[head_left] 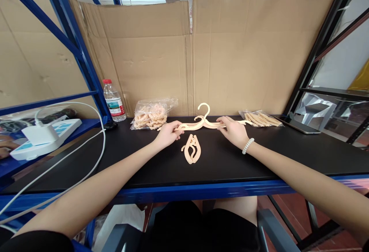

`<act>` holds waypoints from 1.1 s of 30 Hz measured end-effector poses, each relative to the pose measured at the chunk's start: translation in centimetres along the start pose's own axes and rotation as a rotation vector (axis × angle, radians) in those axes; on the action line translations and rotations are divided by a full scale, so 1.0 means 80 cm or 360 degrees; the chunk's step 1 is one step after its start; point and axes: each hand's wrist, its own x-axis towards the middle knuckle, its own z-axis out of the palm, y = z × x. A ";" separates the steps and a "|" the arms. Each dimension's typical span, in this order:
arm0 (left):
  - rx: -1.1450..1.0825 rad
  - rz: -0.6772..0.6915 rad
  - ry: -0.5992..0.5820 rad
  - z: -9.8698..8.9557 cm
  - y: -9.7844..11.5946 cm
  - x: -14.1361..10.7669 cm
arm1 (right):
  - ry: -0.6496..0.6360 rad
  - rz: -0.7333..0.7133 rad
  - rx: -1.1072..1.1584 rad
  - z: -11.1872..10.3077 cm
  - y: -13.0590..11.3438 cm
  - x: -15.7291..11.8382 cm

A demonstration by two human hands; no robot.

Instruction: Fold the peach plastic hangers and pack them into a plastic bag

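Note:
A pale peach plastic hanger [204, 122] is spread wide near the back of the black tabletop [230, 163], its hook pointing up; a second hook shows just behind it. My left hand [169, 133] pinches the left arm of the hanger. At the right arm, my right hand [234, 131] has its fingers closed on the hanger, with a beaded bracelet at the wrist. Between my hands and nearer to me lies a folded hanger [192, 150] of the same colour, touched by neither hand.
Behind my left hand is a clear bag of peach parts [151, 115], with a red-capped bottle [114, 102] beside it. Another bag [261, 118] and a flat device [302, 125] lie right. Cables and a power strip [47, 138] are left; cardboard [245, 52] stands behind.

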 end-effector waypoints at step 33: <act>-0.1038 -0.0594 0.0332 0.005 0.011 -0.005 | 0.0138 0.1160 0.2254 -0.003 -0.005 0.007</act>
